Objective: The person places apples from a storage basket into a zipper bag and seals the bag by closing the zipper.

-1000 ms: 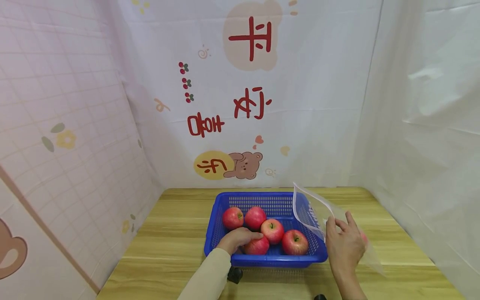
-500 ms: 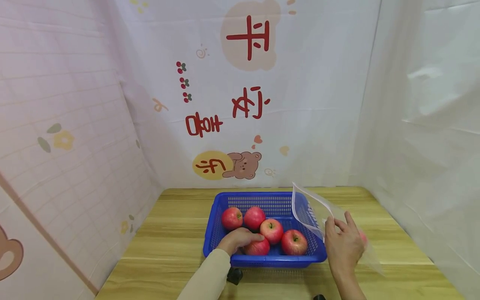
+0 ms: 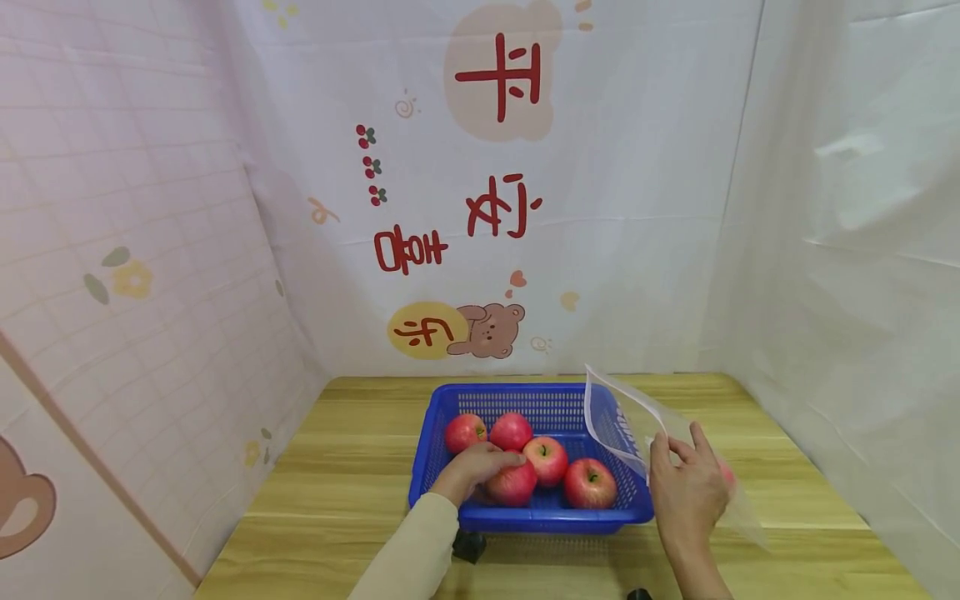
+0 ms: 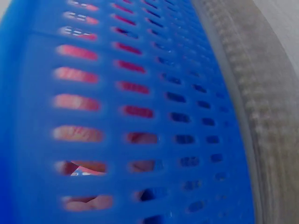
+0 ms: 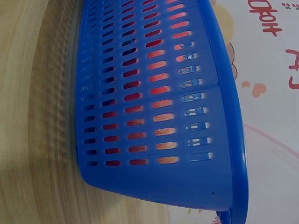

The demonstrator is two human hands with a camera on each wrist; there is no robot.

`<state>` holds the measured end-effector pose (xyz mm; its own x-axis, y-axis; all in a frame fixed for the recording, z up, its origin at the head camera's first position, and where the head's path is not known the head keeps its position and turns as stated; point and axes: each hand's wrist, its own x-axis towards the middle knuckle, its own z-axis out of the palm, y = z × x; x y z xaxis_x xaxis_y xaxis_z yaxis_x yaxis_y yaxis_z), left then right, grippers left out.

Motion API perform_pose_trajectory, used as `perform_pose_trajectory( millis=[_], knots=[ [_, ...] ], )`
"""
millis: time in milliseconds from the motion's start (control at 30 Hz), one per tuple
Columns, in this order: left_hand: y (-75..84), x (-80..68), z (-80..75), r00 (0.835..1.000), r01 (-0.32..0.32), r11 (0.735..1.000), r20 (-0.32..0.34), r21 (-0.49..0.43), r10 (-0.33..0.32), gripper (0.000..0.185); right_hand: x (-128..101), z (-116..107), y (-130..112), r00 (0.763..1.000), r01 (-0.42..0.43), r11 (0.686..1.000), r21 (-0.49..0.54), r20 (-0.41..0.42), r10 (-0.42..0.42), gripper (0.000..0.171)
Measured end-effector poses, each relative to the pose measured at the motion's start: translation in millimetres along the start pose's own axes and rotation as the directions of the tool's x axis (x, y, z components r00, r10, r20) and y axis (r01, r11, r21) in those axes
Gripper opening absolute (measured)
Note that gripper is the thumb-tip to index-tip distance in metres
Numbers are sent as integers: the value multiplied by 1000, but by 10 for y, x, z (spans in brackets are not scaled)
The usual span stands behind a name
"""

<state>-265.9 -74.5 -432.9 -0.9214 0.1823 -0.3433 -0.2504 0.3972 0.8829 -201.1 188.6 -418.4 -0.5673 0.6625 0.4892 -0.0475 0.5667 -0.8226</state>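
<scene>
Gripping the front red apple (image 3: 513, 485) inside the blue basket (image 3: 450, 508), left hand (image 3: 480, 467) curled round it; right hand (image 3: 686, 492) pinching the clear bag (image 3: 626, 421) beside the basket. Best lifted straight up, clearing the neighbouring apples.

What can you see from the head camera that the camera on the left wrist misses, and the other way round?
Only the head view shows the whole scene: both hands, the left hand gripping an apple among four other apples in the blue basket, the right hand holding a clear plastic bag beside it, and the wooden table. Only the left wrist view shows the basket's slotted wall up close, with red showing through the slots. Both show the basket and the table.
</scene>
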Motion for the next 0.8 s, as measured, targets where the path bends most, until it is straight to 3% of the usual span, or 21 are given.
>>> perform_pose_trajectory(
  millis=[300, 800],
  knots=[
    [106, -17, -96, 1000, -24, 997, -2, -71, 24, 70, 5, -6, -13, 1000, 5, 999, -38, 17, -4, 32],
    [268, -64, -173, 997, -71, 992, -21, -106, 70, 64, -4, -3, -25, 1000, 13, 999, -46, 22, -12, 33]
  ],
)
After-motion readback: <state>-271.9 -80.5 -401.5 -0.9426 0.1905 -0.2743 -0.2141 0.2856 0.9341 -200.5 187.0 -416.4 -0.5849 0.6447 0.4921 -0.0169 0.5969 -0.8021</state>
